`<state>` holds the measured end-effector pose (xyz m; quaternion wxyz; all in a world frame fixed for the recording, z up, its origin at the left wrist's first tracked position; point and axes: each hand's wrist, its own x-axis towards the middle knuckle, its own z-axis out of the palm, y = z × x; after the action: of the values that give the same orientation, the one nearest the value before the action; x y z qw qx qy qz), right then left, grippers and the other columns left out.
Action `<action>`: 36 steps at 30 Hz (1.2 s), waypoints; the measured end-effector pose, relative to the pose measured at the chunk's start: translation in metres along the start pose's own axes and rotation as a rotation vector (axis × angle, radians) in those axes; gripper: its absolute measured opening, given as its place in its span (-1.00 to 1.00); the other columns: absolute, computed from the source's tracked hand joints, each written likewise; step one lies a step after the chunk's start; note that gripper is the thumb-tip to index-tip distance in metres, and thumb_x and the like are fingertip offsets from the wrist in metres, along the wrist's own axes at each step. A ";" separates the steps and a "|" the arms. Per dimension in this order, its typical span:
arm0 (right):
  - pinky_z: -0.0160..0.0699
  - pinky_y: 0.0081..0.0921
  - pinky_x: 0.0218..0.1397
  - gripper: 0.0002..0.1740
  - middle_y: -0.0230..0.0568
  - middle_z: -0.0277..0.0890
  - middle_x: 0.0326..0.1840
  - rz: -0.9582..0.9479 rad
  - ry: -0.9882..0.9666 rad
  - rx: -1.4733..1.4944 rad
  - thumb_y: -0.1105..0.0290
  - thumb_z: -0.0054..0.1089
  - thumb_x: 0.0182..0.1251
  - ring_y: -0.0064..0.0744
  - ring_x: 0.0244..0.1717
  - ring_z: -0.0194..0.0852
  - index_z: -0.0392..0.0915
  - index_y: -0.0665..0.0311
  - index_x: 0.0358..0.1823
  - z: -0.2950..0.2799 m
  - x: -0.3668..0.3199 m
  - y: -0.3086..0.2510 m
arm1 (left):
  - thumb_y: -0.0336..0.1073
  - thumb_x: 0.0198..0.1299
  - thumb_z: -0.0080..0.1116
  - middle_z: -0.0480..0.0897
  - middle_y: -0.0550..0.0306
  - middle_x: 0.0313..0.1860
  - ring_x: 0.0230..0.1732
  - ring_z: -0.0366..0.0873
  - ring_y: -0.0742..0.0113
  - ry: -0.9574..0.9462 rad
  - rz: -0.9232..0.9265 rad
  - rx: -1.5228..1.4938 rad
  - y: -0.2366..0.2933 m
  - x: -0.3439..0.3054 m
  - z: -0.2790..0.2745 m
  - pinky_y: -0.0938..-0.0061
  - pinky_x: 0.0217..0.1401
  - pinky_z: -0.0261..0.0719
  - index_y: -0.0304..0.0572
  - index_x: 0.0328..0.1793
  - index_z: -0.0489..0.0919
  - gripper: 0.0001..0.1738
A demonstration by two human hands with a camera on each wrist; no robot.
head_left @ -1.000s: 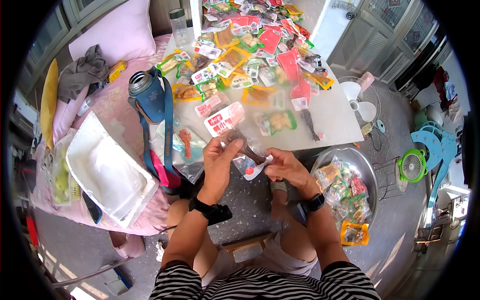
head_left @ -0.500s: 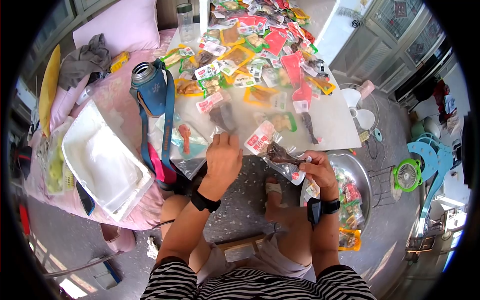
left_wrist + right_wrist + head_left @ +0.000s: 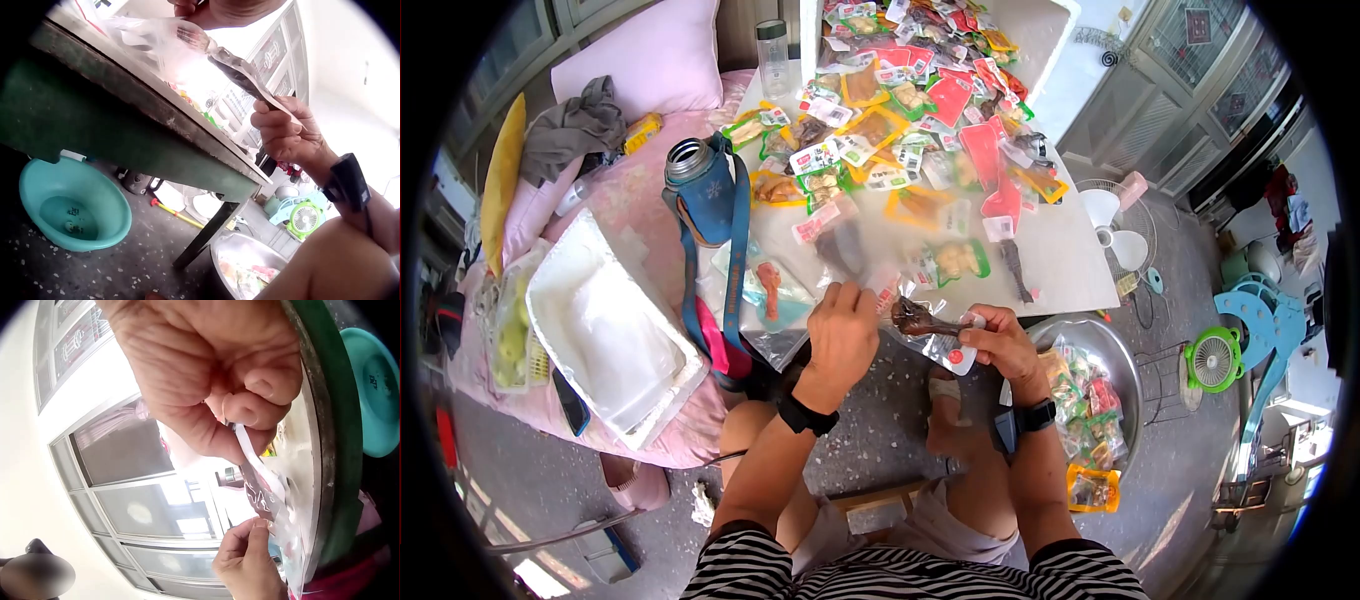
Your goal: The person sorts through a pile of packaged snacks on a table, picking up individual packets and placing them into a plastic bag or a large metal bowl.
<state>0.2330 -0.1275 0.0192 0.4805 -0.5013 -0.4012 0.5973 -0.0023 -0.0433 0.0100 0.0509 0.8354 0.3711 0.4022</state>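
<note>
In the head view, the right hand (image 3: 1003,345) grips one end of a clear packet with a dark brown drumstick (image 3: 920,318), above the floor at the table's front edge. The left hand (image 3: 843,335) is at the packet's other side, its fingers curled. The right wrist view shows the left hand (image 3: 250,562) pinching clear plastic at the packet's far end, with the right hand (image 3: 212,375) large above it. Filmy plastic (image 3: 147,47) hangs by the left hand (image 3: 234,11) in the left wrist view; whether it is part of the packet, I cannot tell.
Many colourful food packets (image 3: 870,130) cover the table's back. A blue bottle (image 3: 700,195) and a white foam box (image 3: 605,320) stand at the left. Right of the knees lies a metal basin (image 3: 1135,390) of packets. A teal basin (image 3: 78,203) sits beneath the table.
The hands were close together, then apart; now the right hand has brought the drumstick packet back left toward the left hand. The packet's printed end has moved beside the left fingers.
</note>
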 end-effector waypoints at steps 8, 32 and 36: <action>0.09 -0.76 -0.62 -0.89 -0.50 0.43 -0.52 -0.033 -0.039 0.062 0.50 0.28 0.25 -0.78 -0.66 0.16 0.57 0.27 -0.21 0.023 0.032 0.008 | -0.57 -0.25 0.17 0.43 -0.01 -0.37 -0.27 0.46 -0.05 0.027 0.012 -0.051 0.005 -0.001 0.000 0.15 -0.34 0.51 -0.26 -0.39 0.44 -0.78; 0.38 -0.41 -0.54 -0.78 -0.09 0.51 -0.67 -0.254 0.345 -0.515 0.42 0.33 0.13 -0.38 -0.67 0.41 0.55 0.41 -0.56 0.099 0.095 0.059 | -0.58 -0.04 0.14 0.50 -0.09 -0.38 -0.29 0.51 -0.15 0.028 -0.140 -0.146 -0.003 -0.001 -0.013 0.09 -0.30 0.47 -0.27 -0.34 0.47 -0.87; 0.40 -0.38 -0.51 -0.75 -0.07 0.52 -0.65 -0.260 0.449 -0.690 0.37 0.40 0.10 -0.35 -0.66 0.45 0.55 0.39 -0.55 0.072 0.064 0.025 | -0.58 -0.05 0.15 0.50 -0.08 -0.39 -0.29 0.51 -0.13 -0.028 -0.150 -0.104 -0.004 -0.002 -0.016 0.10 -0.30 0.48 -0.26 -0.36 0.48 -0.88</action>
<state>0.1558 -0.0703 -0.0062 0.4313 -0.6954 -0.5229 0.2390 -0.0171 -0.0449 0.0180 0.1295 0.8069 0.4106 0.4044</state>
